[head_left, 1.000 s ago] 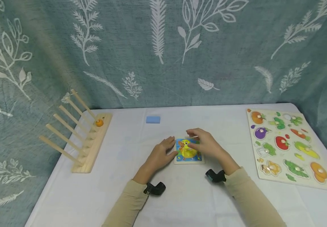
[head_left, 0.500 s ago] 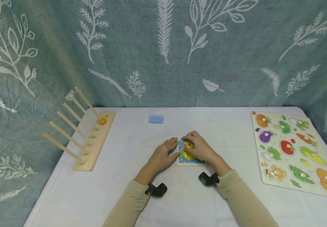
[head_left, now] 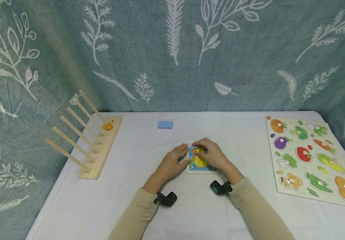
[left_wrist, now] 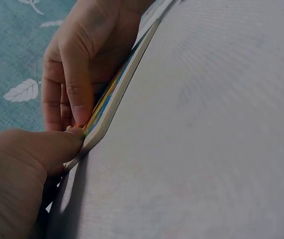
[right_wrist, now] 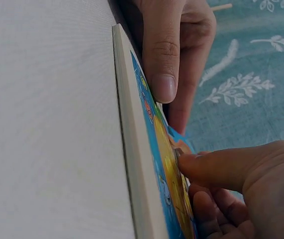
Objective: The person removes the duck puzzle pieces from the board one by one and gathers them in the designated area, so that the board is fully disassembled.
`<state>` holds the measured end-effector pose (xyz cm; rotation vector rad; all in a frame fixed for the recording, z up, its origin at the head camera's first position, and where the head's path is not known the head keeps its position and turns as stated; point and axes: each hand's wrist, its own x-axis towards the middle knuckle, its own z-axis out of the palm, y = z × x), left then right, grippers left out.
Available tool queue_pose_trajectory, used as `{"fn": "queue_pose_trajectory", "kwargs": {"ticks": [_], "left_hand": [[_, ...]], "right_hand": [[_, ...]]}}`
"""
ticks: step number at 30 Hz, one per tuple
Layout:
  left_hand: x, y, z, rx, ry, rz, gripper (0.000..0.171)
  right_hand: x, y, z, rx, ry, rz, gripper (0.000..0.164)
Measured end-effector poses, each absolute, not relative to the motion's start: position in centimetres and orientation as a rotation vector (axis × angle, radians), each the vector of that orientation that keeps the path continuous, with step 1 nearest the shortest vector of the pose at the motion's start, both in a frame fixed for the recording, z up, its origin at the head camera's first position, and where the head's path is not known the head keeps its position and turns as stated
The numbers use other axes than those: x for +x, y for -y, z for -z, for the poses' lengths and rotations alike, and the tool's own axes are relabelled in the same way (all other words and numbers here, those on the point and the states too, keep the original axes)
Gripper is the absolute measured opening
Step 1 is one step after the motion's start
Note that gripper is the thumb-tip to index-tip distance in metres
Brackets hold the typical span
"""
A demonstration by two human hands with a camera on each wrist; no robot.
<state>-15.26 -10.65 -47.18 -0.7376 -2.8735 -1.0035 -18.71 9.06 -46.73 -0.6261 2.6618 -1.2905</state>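
Note:
A small square jigsaw puzzle (head_left: 202,166) with a yellow duck on blue lies in its pale wooden tray (head_left: 202,172) mid-table. My left hand (head_left: 171,164) rests along the tray's left side, fingers mostly straight and thumb touching the edge. From the right, my right hand (head_left: 214,155) reaches over the picture. Its thumb and fingers pinch a puzzle piece (right_wrist: 181,146) with blue and orange on it, at the upper left of the duck. In the right wrist view that piece looks slightly raised. The right hand covers the picture's upper right part.
At the left stands a wooden peg rack (head_left: 102,150) with slanting rods and a small orange ring (head_left: 108,126). A blue block (head_left: 165,125) lies near the back edge. On the right is a large vegetable knob puzzle board (head_left: 313,166). A patterned curtain (head_left: 148,50) hangs behind.
My right hand has moved left across the picture, and its fingers have closed in on the upper left piece. The left hand stays at the tray's edge. The head view has shifted slightly.

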Motion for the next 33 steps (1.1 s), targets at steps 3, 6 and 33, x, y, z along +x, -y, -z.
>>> {"fn": "queue_pose_trajectory", "kwargs": {"ticks": [3,6,33], "left_hand": [[-15.2,10.7,47.2,-0.736,2.876,0.997,0.056],[-15.2,10.7,47.2,-0.735,2.876,0.994,0.055],[-15.3,10.5,47.3,-0.706,2.881,1.001,0.055]], "right_hand": [[-18.7,-9.0,46.7,-0.617,-2.663,1.302,0.031],[-18.6,-9.1,46.5,-0.591,-2.655,1.331,0.032],[-22.0,-17.3,44.8,-0.203,-2.712,1.326,0.036]]}}
